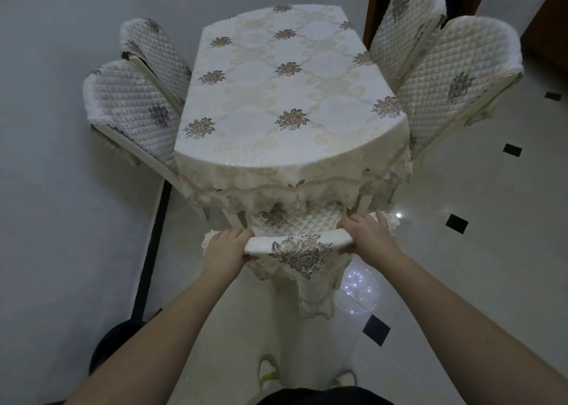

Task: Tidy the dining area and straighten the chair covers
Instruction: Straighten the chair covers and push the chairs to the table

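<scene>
A chair stands pushed in at the near end of the dining table (289, 97), its top rail wrapped in a cream chair cover (298, 246) with an embroidered flower and a lace hem hanging down. My left hand (226, 248) grips the left end of that covered rail. My right hand (368, 235) grips the right end. The chair's quilted seat pad (295, 218) shows between my hands, half under the tablecloth's lace edge.
Two chairs with quilted covers (135, 103) stand along the table's left side by the white wall, two more (455, 75) on the right. A dark round object (113, 343) sits on the floor at lower left. Glossy tiled floor (461, 251) spreads to the right.
</scene>
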Demonstrator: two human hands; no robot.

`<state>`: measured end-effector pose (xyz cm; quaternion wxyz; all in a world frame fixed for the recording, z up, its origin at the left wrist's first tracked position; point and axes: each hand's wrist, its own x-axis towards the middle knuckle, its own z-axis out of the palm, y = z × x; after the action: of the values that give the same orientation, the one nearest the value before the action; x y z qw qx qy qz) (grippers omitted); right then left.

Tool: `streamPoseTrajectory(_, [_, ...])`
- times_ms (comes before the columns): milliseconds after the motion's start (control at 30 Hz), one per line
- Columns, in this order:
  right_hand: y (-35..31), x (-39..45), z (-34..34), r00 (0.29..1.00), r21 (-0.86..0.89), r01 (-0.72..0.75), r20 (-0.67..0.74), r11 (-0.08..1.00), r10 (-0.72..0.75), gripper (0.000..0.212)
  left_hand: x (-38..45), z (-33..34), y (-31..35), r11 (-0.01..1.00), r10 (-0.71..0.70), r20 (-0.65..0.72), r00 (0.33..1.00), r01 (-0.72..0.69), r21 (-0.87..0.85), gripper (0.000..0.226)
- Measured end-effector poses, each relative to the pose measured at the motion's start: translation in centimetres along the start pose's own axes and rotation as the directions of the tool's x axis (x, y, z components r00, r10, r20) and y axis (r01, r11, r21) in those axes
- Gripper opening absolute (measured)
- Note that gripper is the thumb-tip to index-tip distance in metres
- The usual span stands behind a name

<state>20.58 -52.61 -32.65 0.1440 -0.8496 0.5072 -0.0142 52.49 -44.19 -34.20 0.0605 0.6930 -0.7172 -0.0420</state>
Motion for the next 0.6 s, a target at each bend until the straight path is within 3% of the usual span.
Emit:
streamPoseTrajectory(200, [-0.9, -0.7, 0.3, 0.995, 0.013, -0.057, -0.077, 0.998, 0.058, 0.047, -0.3, 0.0, 0.1, 0.999, -0.028, 0.03, 0.999, 0.028, 0.022, 0.041])
streamPoseTrajectory(367, [-1.2, -1.5, 1.0, 0.983, 0.069, -0.079, -0.162, 0.994, 0.089, 0.055, -1.8, 0.1, 1.1, 0.989, -0.146, -0.073, 0.987, 0.148, 0.017, 0.049])
streamPoseTrajectory(533, [-1.8, -3.8, 2.8, 0.962, 0.069, -0.09, -0.254, 0.994, 0.105, 0.067, -5.5, 1.2, 2.9, 0.985, -0.175, -0.05, 0.983, 0.175, -0.008, 0.086])
streamPoseTrajectory(600, [-2.0, -4.7, 3.2, 0.961, 0.062, -0.102, -0.25, 0.993, 0.115, 0.077, -5.8, 1.2, 3.4, 0.979, -0.204, -0.019, 0.979, 0.203, -0.017, 0.089])
